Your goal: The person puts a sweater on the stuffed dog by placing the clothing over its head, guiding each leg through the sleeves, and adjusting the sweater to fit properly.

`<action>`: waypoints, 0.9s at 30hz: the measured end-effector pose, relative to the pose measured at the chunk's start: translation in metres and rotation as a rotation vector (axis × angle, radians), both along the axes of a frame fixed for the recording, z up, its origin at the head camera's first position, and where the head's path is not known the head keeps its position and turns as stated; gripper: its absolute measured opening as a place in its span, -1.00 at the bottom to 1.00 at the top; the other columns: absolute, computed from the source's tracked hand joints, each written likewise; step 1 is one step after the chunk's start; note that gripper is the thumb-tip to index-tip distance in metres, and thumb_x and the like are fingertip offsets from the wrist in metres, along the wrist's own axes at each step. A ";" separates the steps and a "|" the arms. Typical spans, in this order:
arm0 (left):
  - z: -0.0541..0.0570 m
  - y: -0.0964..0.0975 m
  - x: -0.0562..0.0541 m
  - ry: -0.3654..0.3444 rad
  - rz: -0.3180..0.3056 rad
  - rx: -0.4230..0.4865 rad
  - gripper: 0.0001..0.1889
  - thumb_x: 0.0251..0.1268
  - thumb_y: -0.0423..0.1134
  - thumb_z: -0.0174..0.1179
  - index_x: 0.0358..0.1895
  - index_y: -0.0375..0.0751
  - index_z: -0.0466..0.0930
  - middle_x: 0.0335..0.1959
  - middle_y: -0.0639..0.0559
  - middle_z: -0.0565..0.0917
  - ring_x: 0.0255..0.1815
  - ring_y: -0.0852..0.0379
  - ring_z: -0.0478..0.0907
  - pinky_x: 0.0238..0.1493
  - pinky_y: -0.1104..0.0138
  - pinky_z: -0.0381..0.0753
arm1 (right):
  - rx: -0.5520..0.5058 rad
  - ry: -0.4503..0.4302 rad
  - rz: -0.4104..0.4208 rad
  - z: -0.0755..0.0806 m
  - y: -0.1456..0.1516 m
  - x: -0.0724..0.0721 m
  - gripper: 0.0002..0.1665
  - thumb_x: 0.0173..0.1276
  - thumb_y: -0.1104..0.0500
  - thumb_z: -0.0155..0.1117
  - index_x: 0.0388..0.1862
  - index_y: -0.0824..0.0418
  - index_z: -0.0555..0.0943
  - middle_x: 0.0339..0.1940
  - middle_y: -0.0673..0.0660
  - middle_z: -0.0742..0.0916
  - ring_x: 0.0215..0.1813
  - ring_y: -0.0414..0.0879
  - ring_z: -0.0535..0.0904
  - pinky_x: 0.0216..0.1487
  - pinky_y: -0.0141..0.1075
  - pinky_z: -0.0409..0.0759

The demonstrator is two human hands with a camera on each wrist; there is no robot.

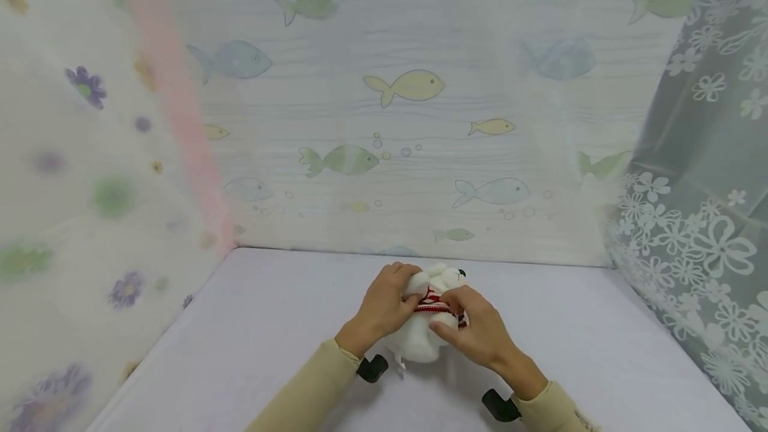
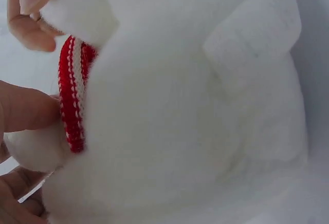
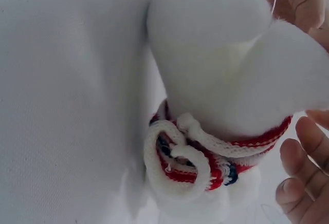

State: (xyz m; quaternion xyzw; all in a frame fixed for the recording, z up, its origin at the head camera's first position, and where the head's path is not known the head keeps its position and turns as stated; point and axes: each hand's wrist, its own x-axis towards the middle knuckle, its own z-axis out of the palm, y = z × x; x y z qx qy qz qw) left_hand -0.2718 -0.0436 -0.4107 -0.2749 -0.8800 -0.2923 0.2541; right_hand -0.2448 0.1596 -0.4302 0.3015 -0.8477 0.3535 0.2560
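Observation:
A white plush toy (image 1: 418,344) is tilted on the table, its head away from me. Round its middle runs a red, white and navy knitted garment (image 2: 73,98). A white knitted loop (image 3: 177,160) hangs from it. My left hand (image 1: 387,302) holds the toy's left side, its thumb (image 2: 31,106) pressed on the knitted edge. On the right side, my right hand (image 1: 480,329) is bent round the toy with fingers near the garment. In the right wrist view, its fingers (image 3: 303,167) look loose and apart from the knit. The toy's face is mostly hidden.
A white label (image 2: 257,23) sticks out from the toy's lower end. The toy stands on a pale tabletop (image 1: 288,312). Behind it hangs a fish-print curtain (image 1: 396,205), with a flower-print sheet (image 1: 90,185) on the left and a flowered translucent one (image 1: 690,219) on the right.

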 end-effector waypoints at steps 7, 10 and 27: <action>-0.003 -0.006 0.001 -0.082 0.021 0.097 -0.72 0.13 -0.31 0.32 -0.09 -0.10 0.50 -0.24 0.02 0.53 -0.23 0.11 0.54 -0.22 0.23 0.58 | 0.074 -0.083 0.010 0.001 -0.004 0.003 -0.55 -0.05 0.01 0.55 -0.21 -0.03 0.53 -0.28 -0.24 0.52 -0.48 -0.24 0.44 -0.46 -0.46 0.44; -0.004 -0.008 0.001 -0.050 0.040 0.125 -0.74 0.12 -0.31 0.31 -0.12 -0.12 0.50 -0.25 -0.01 0.54 -0.23 0.08 0.56 -0.23 0.20 0.58 | 0.057 -0.079 0.039 0.000 -0.005 0.003 -0.57 -0.04 0.09 0.55 -0.20 0.02 0.54 -0.25 -0.19 0.54 -0.44 -0.30 0.44 -0.44 -0.46 0.48; -0.018 -0.011 0.013 -0.139 0.046 0.334 -0.73 0.01 -0.40 0.23 -0.28 -0.16 0.32 -0.31 0.03 0.47 -0.28 0.13 0.50 -0.39 0.37 0.47 | 0.040 0.190 0.018 0.000 0.005 -0.004 -0.51 -0.07 0.48 0.40 -0.14 0.16 0.56 -0.19 -0.01 0.45 -0.13 -0.20 0.46 -0.25 -0.33 0.54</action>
